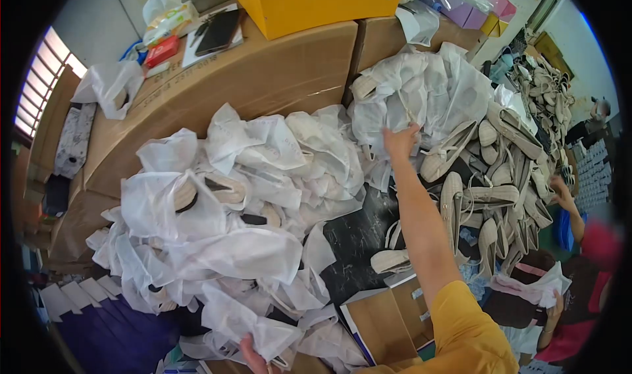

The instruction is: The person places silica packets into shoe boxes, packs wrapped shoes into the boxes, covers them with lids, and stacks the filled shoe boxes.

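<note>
Fingers of the right hand, at the end of a bare forearm and yellow sleeve, up against the front of a heap of bagged shoes at the far side of a black tabletop. Fingertips at the translucent white wrapping, right by a thin pale strap (no telling whether pinched on it or merely touching). Nearer, at the bottom edge of view, left hand at the lower edge of a white bag, thumb against the material; other fingers out of sight, so no telling how firmly closed. Just beyond, a larger mound of white-bagged flats, spread over the left part of the table and backed by tall cardboard cartons. Right of the reaching forearm, unwrapped beige flats in a loose tangle, the nearest just beside the arm. Room for moving: a strip of tabletop between mound and tangle, narrowing toward the cartons, with an open cardboard box at its near end. Tighter edges elsewhere: a purple stack at lower left and, far right, a co-worker's hand on a piece of white wrapping.
</note>
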Action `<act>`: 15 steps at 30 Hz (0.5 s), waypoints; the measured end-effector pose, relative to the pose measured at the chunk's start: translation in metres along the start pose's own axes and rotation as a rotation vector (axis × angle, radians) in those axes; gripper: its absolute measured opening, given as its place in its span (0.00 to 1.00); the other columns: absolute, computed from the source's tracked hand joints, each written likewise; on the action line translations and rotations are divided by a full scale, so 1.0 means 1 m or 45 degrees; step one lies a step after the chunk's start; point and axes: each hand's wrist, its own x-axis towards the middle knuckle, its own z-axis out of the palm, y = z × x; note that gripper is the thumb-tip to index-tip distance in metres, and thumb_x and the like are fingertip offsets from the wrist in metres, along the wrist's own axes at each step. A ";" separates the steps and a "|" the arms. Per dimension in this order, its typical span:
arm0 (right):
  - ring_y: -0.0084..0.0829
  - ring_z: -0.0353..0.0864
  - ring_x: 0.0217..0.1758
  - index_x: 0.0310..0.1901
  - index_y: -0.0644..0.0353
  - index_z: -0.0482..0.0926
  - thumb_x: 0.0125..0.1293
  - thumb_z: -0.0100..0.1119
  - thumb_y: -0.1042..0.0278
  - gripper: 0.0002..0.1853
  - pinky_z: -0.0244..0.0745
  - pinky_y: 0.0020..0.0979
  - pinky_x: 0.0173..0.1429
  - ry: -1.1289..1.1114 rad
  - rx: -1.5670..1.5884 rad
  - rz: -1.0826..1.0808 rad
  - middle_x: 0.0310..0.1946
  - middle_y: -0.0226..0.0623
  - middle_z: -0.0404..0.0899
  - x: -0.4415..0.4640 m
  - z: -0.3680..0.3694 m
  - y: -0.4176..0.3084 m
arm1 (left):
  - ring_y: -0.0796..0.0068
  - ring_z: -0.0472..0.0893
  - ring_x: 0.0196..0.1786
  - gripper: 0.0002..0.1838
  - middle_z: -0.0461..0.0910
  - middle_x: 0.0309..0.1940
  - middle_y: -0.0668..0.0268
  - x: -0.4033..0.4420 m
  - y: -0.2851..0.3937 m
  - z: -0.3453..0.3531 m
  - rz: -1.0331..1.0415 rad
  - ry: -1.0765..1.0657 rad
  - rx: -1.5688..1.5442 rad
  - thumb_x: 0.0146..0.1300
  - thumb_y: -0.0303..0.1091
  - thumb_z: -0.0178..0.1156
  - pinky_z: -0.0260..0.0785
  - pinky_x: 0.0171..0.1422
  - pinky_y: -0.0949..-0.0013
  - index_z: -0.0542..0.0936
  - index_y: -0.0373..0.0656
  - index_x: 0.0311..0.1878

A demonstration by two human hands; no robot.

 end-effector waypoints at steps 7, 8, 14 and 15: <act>0.45 0.81 0.56 0.66 0.58 0.66 0.63 0.62 0.60 0.31 0.79 0.51 0.54 -1.102 1.081 0.497 0.58 0.45 0.77 -0.120 -0.119 0.103 | 0.55 0.82 0.56 0.31 0.82 0.55 0.56 -0.064 -0.023 -0.001 -0.098 -0.406 -0.409 0.67 0.54 0.52 0.74 0.65 0.52 0.75 0.40 0.63; 0.44 0.81 0.58 0.67 0.59 0.67 0.64 0.61 0.60 0.30 0.79 0.51 0.56 -1.271 1.177 0.552 0.61 0.45 0.76 -0.135 -0.143 0.117 | 0.55 0.82 0.56 0.30 0.82 0.54 0.56 -0.092 -0.008 0.019 -0.182 -0.462 -0.528 0.67 0.54 0.51 0.74 0.65 0.52 0.74 0.40 0.64; 0.43 0.80 0.63 0.70 0.63 0.66 0.67 0.60 0.59 0.32 0.77 0.48 0.65 -1.602 1.410 0.364 0.63 0.46 0.77 -0.210 -0.332 0.200 | 0.55 0.83 0.56 0.31 0.82 0.55 0.56 -0.113 -0.075 0.001 -0.128 -0.697 -0.252 0.67 0.52 0.52 0.75 0.64 0.54 0.73 0.39 0.65; 0.42 0.80 0.63 0.71 0.63 0.65 0.68 0.60 0.58 0.33 0.77 0.46 0.65 -1.711 1.517 0.606 0.63 0.46 0.77 -0.216 -0.350 0.215 | 0.56 0.83 0.56 0.31 0.82 0.55 0.56 -0.128 -0.089 0.006 -0.202 -0.717 -0.134 0.67 0.51 0.52 0.75 0.64 0.55 0.72 0.39 0.66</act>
